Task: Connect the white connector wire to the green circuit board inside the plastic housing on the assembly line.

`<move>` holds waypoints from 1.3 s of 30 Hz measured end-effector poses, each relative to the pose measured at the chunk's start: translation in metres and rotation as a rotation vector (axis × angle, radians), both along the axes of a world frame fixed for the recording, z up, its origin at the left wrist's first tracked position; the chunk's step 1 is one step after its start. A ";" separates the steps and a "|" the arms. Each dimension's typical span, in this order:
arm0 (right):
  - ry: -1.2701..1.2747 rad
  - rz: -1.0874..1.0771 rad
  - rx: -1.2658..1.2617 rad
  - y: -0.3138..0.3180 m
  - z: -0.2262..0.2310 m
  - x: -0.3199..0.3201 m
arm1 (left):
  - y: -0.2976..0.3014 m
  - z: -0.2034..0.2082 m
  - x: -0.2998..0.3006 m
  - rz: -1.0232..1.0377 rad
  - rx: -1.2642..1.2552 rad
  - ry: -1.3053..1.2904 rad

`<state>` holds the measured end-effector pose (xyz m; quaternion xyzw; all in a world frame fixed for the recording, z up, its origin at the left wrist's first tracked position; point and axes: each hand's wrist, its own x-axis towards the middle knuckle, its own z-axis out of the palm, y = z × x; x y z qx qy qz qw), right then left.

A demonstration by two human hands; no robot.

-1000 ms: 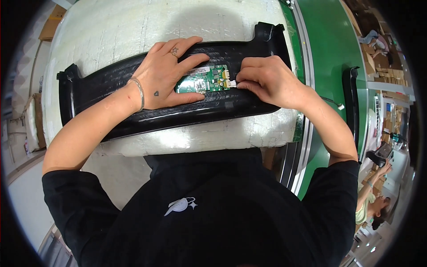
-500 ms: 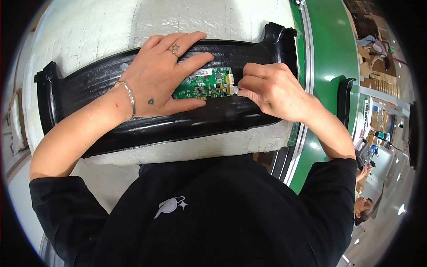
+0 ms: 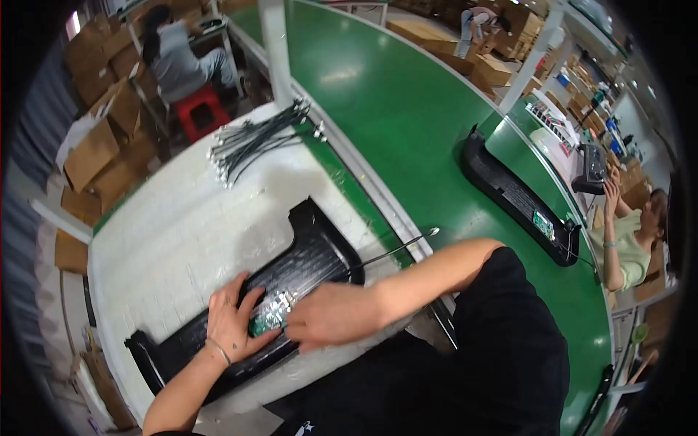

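Observation:
A long curved black plastic housing (image 3: 313,243) lies at a slant on the white padded work surface (image 3: 182,254). Set into its middle is a green circuit board (image 3: 260,324), blurred and partly covered by my hands. My left hand (image 3: 236,320) rests over the board's left end, thumb and fingers spread along its two long sides. At the board's right end my right hand (image 3: 334,314) is closed, its fingertips by the connectors; what they pinch is hidden. Beyond that hand a thin black cable (image 3: 392,252) runs out over the housing's right end to a pale plug.
A bundle of black cables with white plugs (image 3: 254,142) lies at the surface's far edge. On the green conveyor (image 3: 385,131) rests another black housing (image 3: 502,192) with a board. A co-worker (image 3: 629,243) sits at right; another person (image 3: 182,62) is far left, near cartons (image 3: 102,152).
The view has swung up and to the right, bringing the cable bundle and conveyor into sight. Both hands are still at the board, the right one still closed by its connectors.

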<state>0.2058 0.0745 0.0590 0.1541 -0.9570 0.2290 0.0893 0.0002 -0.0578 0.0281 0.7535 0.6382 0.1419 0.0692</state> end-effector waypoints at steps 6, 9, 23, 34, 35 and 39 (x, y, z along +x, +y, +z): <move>0.286 -0.151 0.230 0.003 -0.031 0.032 | 0.023 0.026 0.015 0.013 -0.145 -0.077; 0.317 -0.239 0.228 0.030 -0.002 0.062 | 0.053 0.092 0.029 -0.175 -0.031 0.154; 0.228 -1.415 0.656 0.199 0.059 0.192 | 0.104 0.003 0.073 -0.336 0.050 -0.094; 0.104 -1.516 0.653 0.469 0.008 0.057 | 0.118 -0.030 0.090 -0.230 0.023 -0.157; 0.048 -1.527 0.638 0.489 -0.002 0.047 | 0.119 -0.033 0.092 -0.232 0.040 -0.168; 0.029 -1.450 0.667 0.474 -0.011 -0.009 | 0.117 -0.041 0.096 -0.181 0.090 -0.234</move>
